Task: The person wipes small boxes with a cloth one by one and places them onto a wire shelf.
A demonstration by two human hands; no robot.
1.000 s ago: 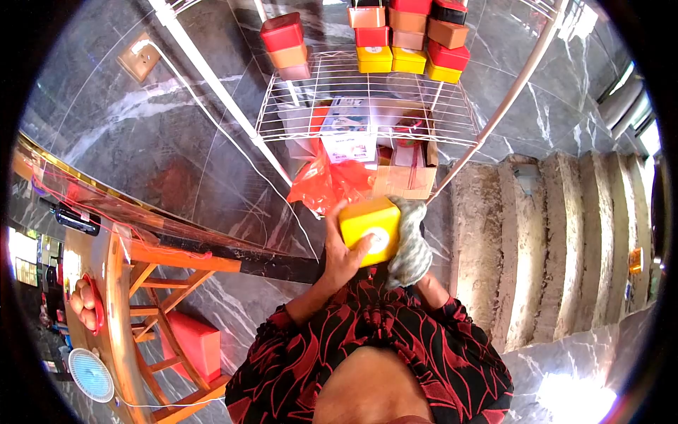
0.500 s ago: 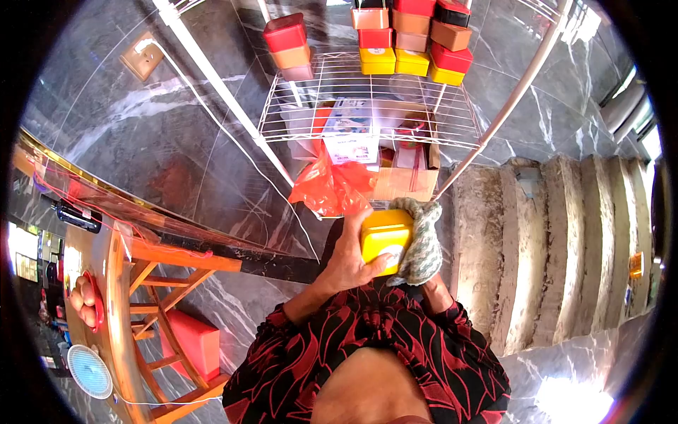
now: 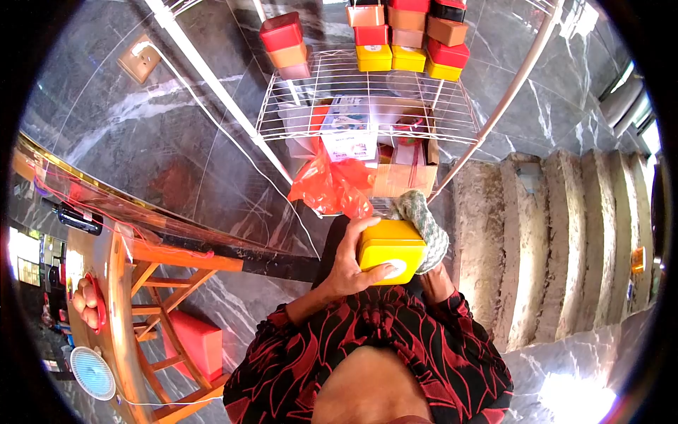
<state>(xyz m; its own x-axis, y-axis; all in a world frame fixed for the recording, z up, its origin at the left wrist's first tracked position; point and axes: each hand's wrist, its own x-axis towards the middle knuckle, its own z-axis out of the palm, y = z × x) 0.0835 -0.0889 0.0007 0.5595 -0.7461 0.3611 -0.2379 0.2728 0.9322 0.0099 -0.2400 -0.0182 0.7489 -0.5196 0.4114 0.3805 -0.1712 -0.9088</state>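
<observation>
A yellow tin box [image 3: 390,244] with a rounded edge and a round white label is held in front of my chest. My left hand [image 3: 348,265] is closed on its left side, thumb across the front near the label. On the box's right side is a knitted grey-green and white cloth or glove [image 3: 426,237]. It covers my right hand, whose fingers are hidden; only the wrist [image 3: 438,283] shows below. Whether that hand wears the knit piece or grips it, I cannot tell.
Ahead stands a white wire shelf [image 3: 367,131] with stacked red, orange and yellow boxes [image 3: 374,58]. Below it are an orange plastic bag [image 3: 330,185] and a cardboard box [image 3: 404,181]. Concrete steps [image 3: 522,254] rise at right; a wooden chair [image 3: 166,325] stands at left.
The yellow tin has turned and come slightly lower, showing more of its broad face. The knitted piece has shifted from its right edge and front to lie along its upper right side.
</observation>
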